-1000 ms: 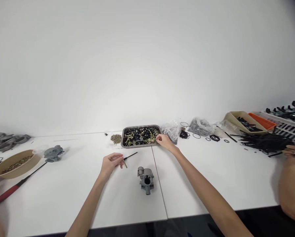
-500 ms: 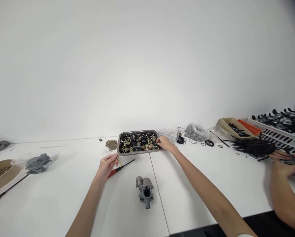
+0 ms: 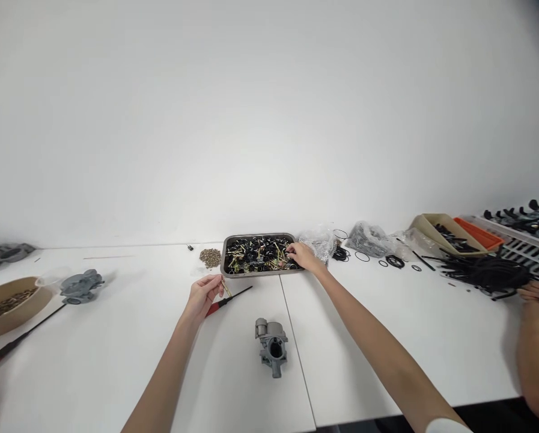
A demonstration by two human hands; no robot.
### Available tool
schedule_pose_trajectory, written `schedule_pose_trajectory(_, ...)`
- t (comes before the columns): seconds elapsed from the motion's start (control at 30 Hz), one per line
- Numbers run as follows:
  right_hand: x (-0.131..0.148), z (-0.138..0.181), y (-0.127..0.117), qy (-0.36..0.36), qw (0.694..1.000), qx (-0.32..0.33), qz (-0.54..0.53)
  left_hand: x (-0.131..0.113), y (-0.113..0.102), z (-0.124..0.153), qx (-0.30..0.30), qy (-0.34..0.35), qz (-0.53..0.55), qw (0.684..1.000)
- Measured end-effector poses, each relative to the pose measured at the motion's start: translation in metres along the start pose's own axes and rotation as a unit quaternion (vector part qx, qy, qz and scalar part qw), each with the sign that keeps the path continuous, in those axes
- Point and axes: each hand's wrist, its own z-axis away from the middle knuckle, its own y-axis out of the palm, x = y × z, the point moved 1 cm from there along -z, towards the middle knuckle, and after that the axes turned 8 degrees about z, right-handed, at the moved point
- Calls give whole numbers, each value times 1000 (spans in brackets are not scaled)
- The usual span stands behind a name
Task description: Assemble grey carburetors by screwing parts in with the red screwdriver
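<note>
Grey metal body (image 3: 272,349) rests on the white table (image 3: 138,325). From it, the left hand (image 3: 204,293) is at 10 o'clock, fingertips pinching a slim brass piece (image 3: 226,288) near a screwdriver (image 3: 219,305). The parts tray (image 3: 260,275) lies at 12 o'clock. The right hand (image 3: 303,255) is at its 3 o'clock end; whether those fingers grip anything cannot be told.

Bright, diffuse light; faint shadows on table (image 3: 125,331); wall (image 3: 260,132) darkens toward top-right corner.
</note>
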Motion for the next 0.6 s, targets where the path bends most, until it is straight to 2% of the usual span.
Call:
schedule_pose_trajectory(0.27,-17,1,-15,0,997,-2,-72,0,3,2,-2,-7,3,1000)
schedule_pose_trajectory(0.6,-8,8,-17,-16,1000,6,-15,1,1,0,-11,2,5,1000)
